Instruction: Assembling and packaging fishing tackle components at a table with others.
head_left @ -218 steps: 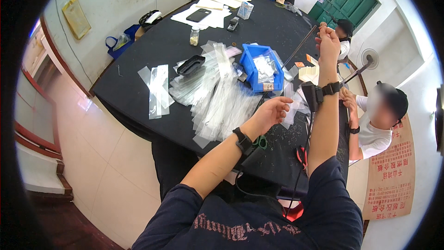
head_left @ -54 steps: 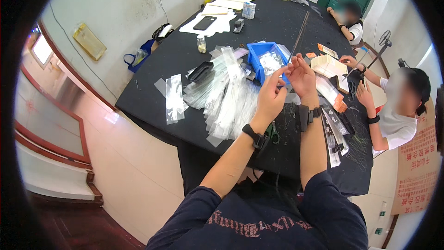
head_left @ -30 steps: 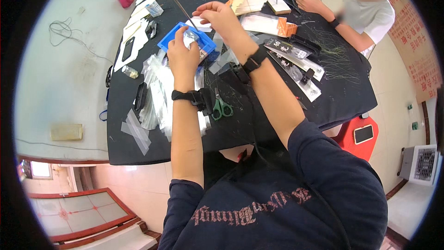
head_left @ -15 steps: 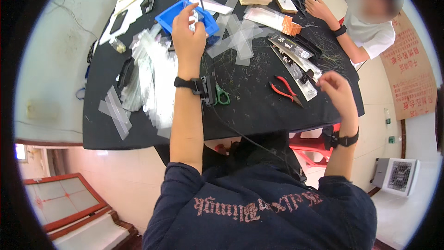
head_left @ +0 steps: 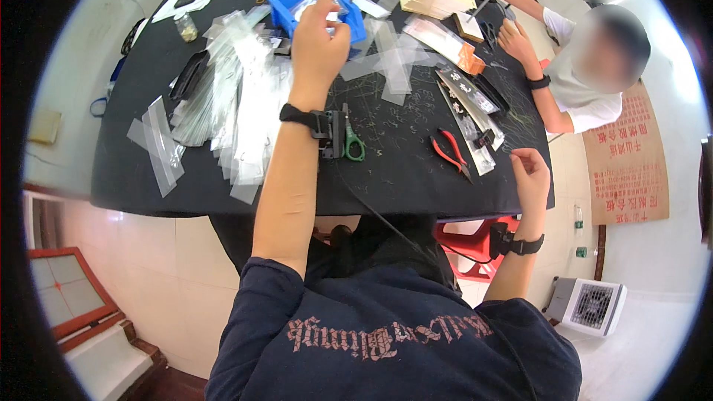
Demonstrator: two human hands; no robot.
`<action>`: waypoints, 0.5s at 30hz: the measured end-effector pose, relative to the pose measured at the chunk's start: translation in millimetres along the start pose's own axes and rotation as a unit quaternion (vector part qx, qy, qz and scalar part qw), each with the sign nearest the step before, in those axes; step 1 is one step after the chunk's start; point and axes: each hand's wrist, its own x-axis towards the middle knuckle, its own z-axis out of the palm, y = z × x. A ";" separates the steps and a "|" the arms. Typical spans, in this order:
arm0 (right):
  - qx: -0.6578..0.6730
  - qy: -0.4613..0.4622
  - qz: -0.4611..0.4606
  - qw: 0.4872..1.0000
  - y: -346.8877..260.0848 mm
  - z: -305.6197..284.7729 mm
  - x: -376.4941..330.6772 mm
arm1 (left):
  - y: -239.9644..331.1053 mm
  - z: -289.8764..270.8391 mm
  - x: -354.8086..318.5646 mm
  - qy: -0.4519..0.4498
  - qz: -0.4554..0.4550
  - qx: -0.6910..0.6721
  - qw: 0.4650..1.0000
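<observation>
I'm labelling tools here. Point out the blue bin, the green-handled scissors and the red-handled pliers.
blue bin (head_left: 284, 1): head view, left rim.
green-handled scissors (head_left: 354, 146): head view, handle loop.
red-handled pliers (head_left: 446, 150): head view, red handle.

even, bright daylight fills the room, strongest at the upper right, where the pale wall washes out. the black table (head_left: 416, 178) shows soft glare and only faint shadows. fisheye bending curves its edges, a dark vignette rings the frame, and the rim blurs slightly.
</observation>
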 end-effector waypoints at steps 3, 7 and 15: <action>0.027 -0.029 -0.039 0.998 -18.8 22.6 1.6 | 0.3 0.7 1.5 -0.005 0.002 -0.015 1.000; 0.070 -0.132 -0.034 0.988 -47.9 49.3 11.8 | 6.9 0.0 -1.3 -0.050 -0.057 -0.013 0.997; -0.128 -0.230 -0.108 0.959 -122.3 144.7 108.2 | 9.6 1.9 0.6 -0.040 -0.042 0.004 0.998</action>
